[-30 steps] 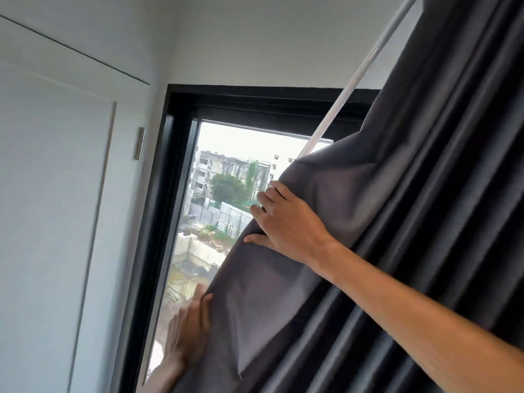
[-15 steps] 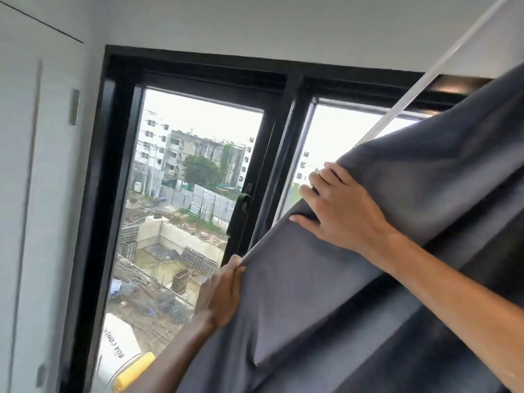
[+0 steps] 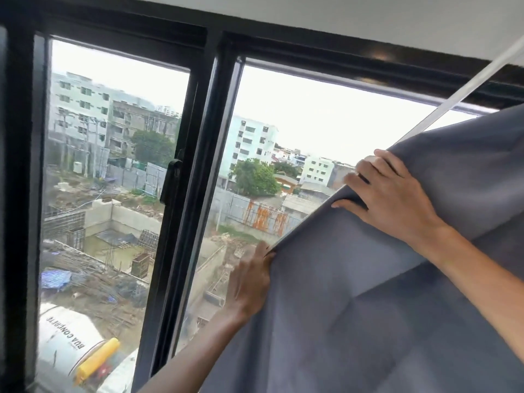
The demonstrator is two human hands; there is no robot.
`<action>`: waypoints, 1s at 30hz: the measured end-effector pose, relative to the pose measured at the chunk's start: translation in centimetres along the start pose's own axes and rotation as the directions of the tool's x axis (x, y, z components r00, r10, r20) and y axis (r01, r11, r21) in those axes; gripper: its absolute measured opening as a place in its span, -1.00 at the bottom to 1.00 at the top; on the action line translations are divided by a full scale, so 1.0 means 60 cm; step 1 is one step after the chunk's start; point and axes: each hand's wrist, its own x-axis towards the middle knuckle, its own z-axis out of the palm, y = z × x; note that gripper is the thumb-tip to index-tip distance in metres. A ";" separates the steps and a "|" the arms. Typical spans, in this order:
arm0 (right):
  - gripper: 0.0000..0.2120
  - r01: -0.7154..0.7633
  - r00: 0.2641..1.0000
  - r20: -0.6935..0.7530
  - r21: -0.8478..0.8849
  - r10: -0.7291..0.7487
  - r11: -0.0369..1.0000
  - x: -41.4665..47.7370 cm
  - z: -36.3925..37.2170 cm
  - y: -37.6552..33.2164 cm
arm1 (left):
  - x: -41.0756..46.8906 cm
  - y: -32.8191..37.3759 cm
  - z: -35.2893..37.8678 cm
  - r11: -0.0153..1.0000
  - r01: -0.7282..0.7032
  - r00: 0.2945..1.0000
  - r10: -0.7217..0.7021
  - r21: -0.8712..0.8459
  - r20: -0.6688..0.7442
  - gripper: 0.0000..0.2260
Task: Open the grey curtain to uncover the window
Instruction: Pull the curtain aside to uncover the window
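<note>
The grey curtain (image 3: 397, 293) fills the lower right of the head view and is bunched toward the right. My right hand (image 3: 391, 191) grips its leading edge high up, fingers curled over the fabric. Lower down, my left hand (image 3: 249, 279) clasps the same edge from the window side. The black-framed window (image 3: 198, 143) stands uncovered across the left and middle. Its right part is hidden behind the curtain.
A white curtain wand (image 3: 459, 89) slants from the upper right down behind the fabric. A black window latch (image 3: 171, 177) sits on the middle frame post. White ceiling (image 3: 368, 18) runs above the frame. Buildings and a construction site show through the glass.
Both hands have carried the curtain edge rightward. A second pane has come into sight, and the white wall at the left has left the view.
</note>
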 end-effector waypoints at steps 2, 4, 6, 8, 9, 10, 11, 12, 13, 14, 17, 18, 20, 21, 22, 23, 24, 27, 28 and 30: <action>-0.50 -0.025 0.999 0.026 -0.003 0.025 1.000 -0.027 -0.010 0.019 | -0.007 0.026 0.014 1.000 -0.009 1.000 0.009 -0.024 0.004 -0.87; -0.49 -0.052 0.997 0.060 -0.009 0.052 0.999 -0.055 -0.020 0.038 | -0.016 0.050 0.030 0.998 -0.018 1.000 0.018 -0.054 0.001 -0.87; -0.48 -0.083 0.992 0.090 -0.012 0.084 0.996 -0.083 -0.032 0.062 | -0.023 0.078 0.045 0.996 -0.038 0.999 0.039 -0.081 0.007 -0.84; -0.49 -0.096 0.987 0.131 -0.017 0.098 0.995 -0.107 -0.044 0.085 | -0.029 0.103 0.059 0.991 -0.045 0.999 0.048 -0.127 0.017 -0.83; -0.50 -0.108 0.981 0.161 -0.017 0.109 0.994 -0.120 -0.050 0.095 | -0.032 0.113 0.068 0.986 -0.053 0.998 0.057 -0.155 0.025 -0.85; -0.50 -0.121 0.974 0.191 -0.019 0.122 0.992 -0.132 -0.055 0.106 | -0.037 0.124 0.076 0.981 -0.057 0.997 0.065 -0.187 0.038 -0.87; -0.50 -0.133 0.967 0.217 -0.025 0.135 0.991 -0.144 -0.059 0.116 | -0.042 0.134 0.084 0.975 -0.048 0.996 0.062 -0.218 0.060 -0.90; -0.49 -0.142 0.960 0.241 -0.033 0.146 0.989 -0.157 -0.062 0.125 | -0.048 0.145 0.091 0.967 -0.035 0.995 0.057 -0.254 0.079 -0.92; -0.49 -0.151 0.953 0.262 -0.036 0.155 0.988 -0.171 -0.065 0.133 | -0.053 0.156 0.099 0.959 -0.023 0.994 0.053 -0.283 0.096 -0.93; -0.51 -0.162 0.946 0.279 -0.029 0.163 0.986 -0.183 -0.068 0.140 | -0.059 0.169 0.106 0.953 -0.021 0.993 0.056 -0.304 0.107 -0.93; -0.56 -0.194 0.932 0.310 -0.006 0.187 0.981 -0.213 -0.082 0.159 | -0.074 0.202 0.121 0.944 -0.014 0.988 0.063 -0.330 0.139 -0.91; -0.57 -0.201 0.929 0.316 -0.009 0.193 0.980 -0.222 -0.086 0.164 | -0.077 0.210 0.125 0.939 -0.010 0.988 0.063 -0.345 0.141 -0.91; -0.59 -0.204 0.924 0.326 -0.018 0.198 0.979 -0.236 -0.092 0.175 | -0.081 0.223 0.135 0.935 -0.001 0.988 0.055 -0.355 0.143 -0.92; -0.59 -0.204 0.921 0.337 -0.019 0.198 0.979 -0.241 -0.095 0.180 | -0.083 0.228 0.139 0.936 0.003 0.988 0.052 -0.353 0.145 -0.92; -0.59 -0.203 0.916 0.348 -0.023 0.198 0.979 -0.244 -0.098 0.185 | -0.084 0.232 0.143 0.934 0.000 0.988 0.055 -0.356 0.144 -0.92; -0.59 -0.199 0.913 0.358 -0.030 0.197 0.980 -0.247 -0.101 0.189 | -0.084 0.237 0.146 0.934 0.000 0.988 0.055 -0.357 0.145 -0.91; -0.59 -0.194 0.911 0.364 -0.039 0.195 0.980 -0.249 -0.103 0.193 | -0.084 0.240 0.148 0.932 0.003 0.988 0.054 -0.362 0.147 -0.91; -0.59 -0.205 0.905 0.372 -0.048 0.208 0.978 -0.253 -0.109 0.204 | -0.082 0.244 0.154 0.912 0.014 0.983 0.062 -0.409 0.173 -0.87; -0.59 -0.213 0.901 0.379 -0.043 0.213 0.976 -0.255 -0.111 0.207 | -0.082 0.246 0.155 0.900 0.009 0.981 0.077 -0.435 0.180 -0.87; -0.59 -0.210 0.899 0.387 -0.038 0.208 0.977 -0.259 -0.111 0.213 | -0.084 0.251 0.155 0.886 -0.001 0.977 0.099 -0.464 0.187 -0.90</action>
